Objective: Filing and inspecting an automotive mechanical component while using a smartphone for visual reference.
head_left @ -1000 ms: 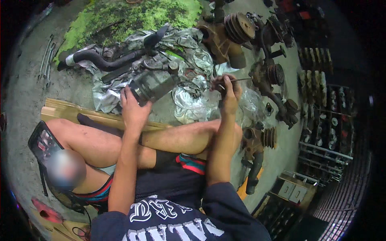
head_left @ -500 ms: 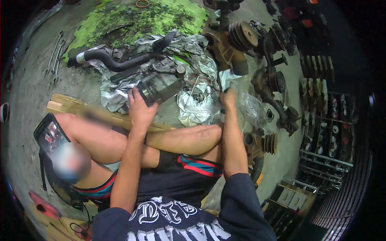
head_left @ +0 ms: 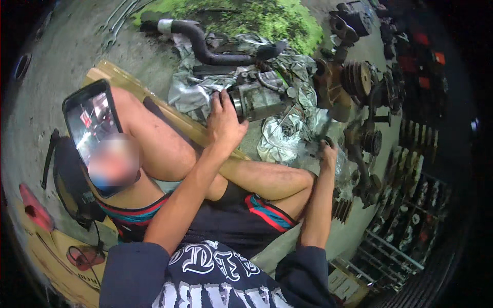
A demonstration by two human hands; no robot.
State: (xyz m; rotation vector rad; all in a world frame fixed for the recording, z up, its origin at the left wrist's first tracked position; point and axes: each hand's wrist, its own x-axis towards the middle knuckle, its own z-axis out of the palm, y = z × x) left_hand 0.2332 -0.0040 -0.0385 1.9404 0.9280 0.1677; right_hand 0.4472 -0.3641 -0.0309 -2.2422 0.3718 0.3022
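Observation:
My left hand (head_left: 225, 120) grips the near-left end of a grey cylindrical metal motor part (head_left: 261, 100), fingers over its rim and thumb at its lower side. The part lies on crumpled, stained silver-grey sheeting (head_left: 192, 90). To the right, my right hand (head_left: 327, 149) is closed around a slim dark tool (head_left: 326, 128), which is smeared by motion, so its kind cannot be told. A white plastic bundle (head_left: 280, 137) with small parts on it sits between the hands. Behind the motor part lies a bent black hose (head_left: 203, 49) with a silver band.
Rusty engine parts with pulleys (head_left: 357, 79) stand along the right. Racks of metal parts (head_left: 400, 215) rise beyond them. Wrenches (head_left: 115, 28) lie at the far left, near a green, dirt-stained mat (head_left: 287, 20). A phone (head_left: 95, 123) leans by my left leg. Flattened cardboard (head_left: 118, 77) borders my legs.
The head view has swung, shifting the scene rightward and upward. My left hand stays on the motor part. My right hand has drawn slightly nearer with the dark tool.

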